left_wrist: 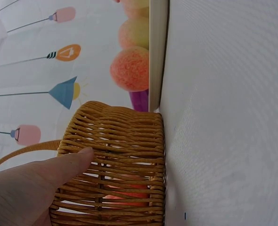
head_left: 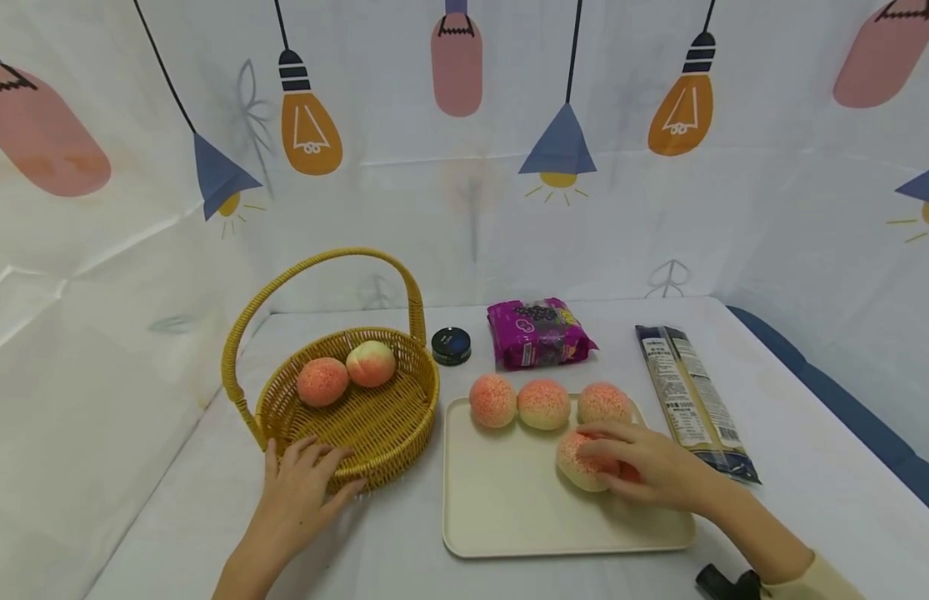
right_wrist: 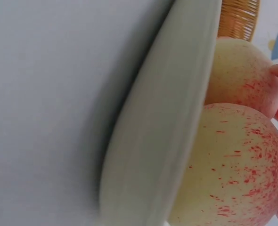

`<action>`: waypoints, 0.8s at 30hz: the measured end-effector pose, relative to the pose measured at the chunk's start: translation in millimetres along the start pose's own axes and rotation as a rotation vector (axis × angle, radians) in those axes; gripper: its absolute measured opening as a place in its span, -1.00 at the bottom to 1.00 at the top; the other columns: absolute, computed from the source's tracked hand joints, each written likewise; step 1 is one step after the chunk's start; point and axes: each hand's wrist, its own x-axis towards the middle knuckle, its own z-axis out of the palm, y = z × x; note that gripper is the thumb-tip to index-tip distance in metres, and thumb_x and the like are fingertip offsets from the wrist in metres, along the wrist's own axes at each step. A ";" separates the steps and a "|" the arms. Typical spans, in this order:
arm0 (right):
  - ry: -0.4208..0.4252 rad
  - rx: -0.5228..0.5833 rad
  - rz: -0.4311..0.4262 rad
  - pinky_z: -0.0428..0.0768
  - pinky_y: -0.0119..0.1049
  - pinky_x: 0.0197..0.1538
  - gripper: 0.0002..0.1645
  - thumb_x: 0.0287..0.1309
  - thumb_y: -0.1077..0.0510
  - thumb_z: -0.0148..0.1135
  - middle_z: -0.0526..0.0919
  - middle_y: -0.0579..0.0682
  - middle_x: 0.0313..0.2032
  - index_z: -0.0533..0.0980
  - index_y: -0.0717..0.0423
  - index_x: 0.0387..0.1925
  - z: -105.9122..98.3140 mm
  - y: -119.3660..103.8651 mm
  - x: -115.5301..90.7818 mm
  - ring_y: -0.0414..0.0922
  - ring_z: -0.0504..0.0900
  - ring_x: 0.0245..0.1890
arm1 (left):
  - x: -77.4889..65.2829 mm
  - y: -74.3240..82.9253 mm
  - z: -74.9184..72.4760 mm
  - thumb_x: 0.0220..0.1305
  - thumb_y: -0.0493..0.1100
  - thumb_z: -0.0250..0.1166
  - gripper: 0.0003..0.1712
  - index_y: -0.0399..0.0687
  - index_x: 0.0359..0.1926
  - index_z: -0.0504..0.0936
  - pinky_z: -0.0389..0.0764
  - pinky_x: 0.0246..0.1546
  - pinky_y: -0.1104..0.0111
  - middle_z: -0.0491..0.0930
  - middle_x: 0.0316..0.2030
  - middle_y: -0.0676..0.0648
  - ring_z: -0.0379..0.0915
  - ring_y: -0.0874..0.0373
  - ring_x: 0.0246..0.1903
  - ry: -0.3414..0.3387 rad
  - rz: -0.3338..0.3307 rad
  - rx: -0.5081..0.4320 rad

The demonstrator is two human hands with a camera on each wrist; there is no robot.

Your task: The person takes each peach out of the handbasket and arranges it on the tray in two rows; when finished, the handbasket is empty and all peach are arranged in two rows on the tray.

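My left hand grips the near rim of a yellow woven basket with a tall handle. In the left wrist view, the thumb lies against the outer weave. Two peaches, one mostly red and one paler, sit inside the basket. On the cream tray, my right hand holds a speckled peach from its right side. Behind it stand three more peaches in a row, the leftmost peach near the tray's corner. Fingers partly hide the pink behind them. In the right wrist view, two peaches show close up.
Behind the tray lies a purple snack packet, with a small round dark tin left of it. A long flat food packet lies right of the tray. A black object shows by the right sleeve.
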 end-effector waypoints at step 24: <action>-0.008 -0.073 -0.030 0.54 -0.07 -0.09 -0.64 0.17 0.03 0.17 0.47 0.02 0.08 0.51 -0.08 0.02 -10.9 -8.3 44.4 -0.05 0.45 0.05 | -0.2 1.6 -2.8 0.04 0.14 0.33 -0.50 -0.02 -0.05 0.59 -0.21 0.13 -0.31 0.53 -0.18 -0.11 0.21 -0.22 0.09 -0.009 -0.004 -0.008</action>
